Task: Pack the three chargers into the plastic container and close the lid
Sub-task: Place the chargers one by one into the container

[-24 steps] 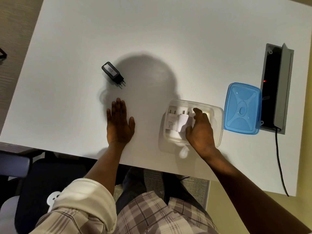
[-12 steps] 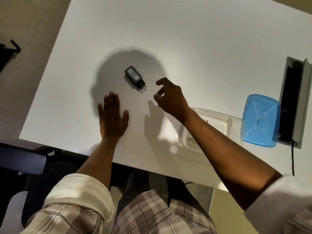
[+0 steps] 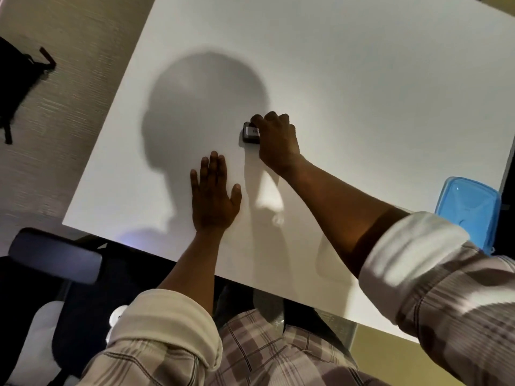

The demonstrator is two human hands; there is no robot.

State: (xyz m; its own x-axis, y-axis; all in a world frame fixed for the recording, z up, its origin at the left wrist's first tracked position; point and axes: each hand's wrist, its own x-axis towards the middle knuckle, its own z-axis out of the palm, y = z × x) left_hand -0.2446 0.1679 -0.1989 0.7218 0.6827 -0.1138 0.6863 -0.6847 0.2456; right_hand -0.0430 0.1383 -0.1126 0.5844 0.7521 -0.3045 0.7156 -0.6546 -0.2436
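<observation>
A black charger [image 3: 249,133] with a white label lies on the white table [image 3: 362,79]. My right hand [image 3: 276,142] reaches across and its fingers curl around the charger, which still rests on the table surface. My left hand [image 3: 213,195] lies flat and open on the table, just in front of the charger. The blue lid [image 3: 471,210] lies at the right edge of view, partly behind my right sleeve. The clear plastic container and the white chargers are hidden behind my right arm.
A dark chair armrest [image 3: 55,259] sits at the lower left, below the table's front edge. A black bag [image 3: 16,79] lies on the floor at the far left. My checked sleeves fill the bottom of the view.
My right hand left the container, crossed to the left and closed over the black charger. The view swung left, so the container went out of sight. My left hand stayed flat.
</observation>
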